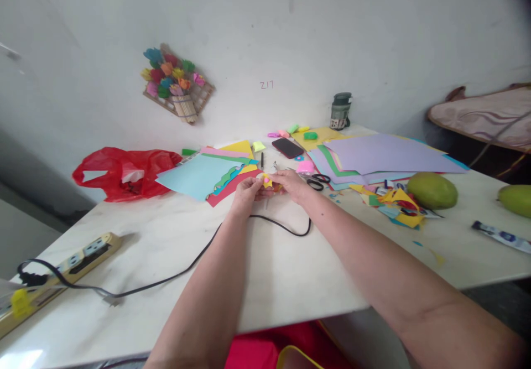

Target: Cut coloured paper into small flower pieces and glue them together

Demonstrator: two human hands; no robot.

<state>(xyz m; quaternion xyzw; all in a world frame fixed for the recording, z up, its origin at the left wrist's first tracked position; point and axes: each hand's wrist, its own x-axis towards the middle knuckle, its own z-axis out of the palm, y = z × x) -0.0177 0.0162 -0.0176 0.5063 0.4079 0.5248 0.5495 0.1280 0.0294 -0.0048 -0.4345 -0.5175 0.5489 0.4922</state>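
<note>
Over the middle of the table, both my hands are closed around a small yellow paper flower [267, 180] with a pink centre. My left hand [248, 191] pinches it from the left, and my right hand [292, 184] grips its right side. Some orange and yellow bits show under the fingers, too small to make out. Just right of my right hand lie black-handled scissors [318, 182], their blades partly hidden. A soft pink lump [305, 167] sits behind them. Beyond my hands are a black pen [262, 161] and a phone [287, 147].
Coloured paper sheets [194, 173] lie left, with more sheets [373, 153] right. Paper scraps [398, 203] surround a green fruit [432, 190]. A black cable [178, 274] runs toward a power strip [83, 255]. A red plastic bag [124, 164] and a tumbler [341, 112] stand near the wall.
</note>
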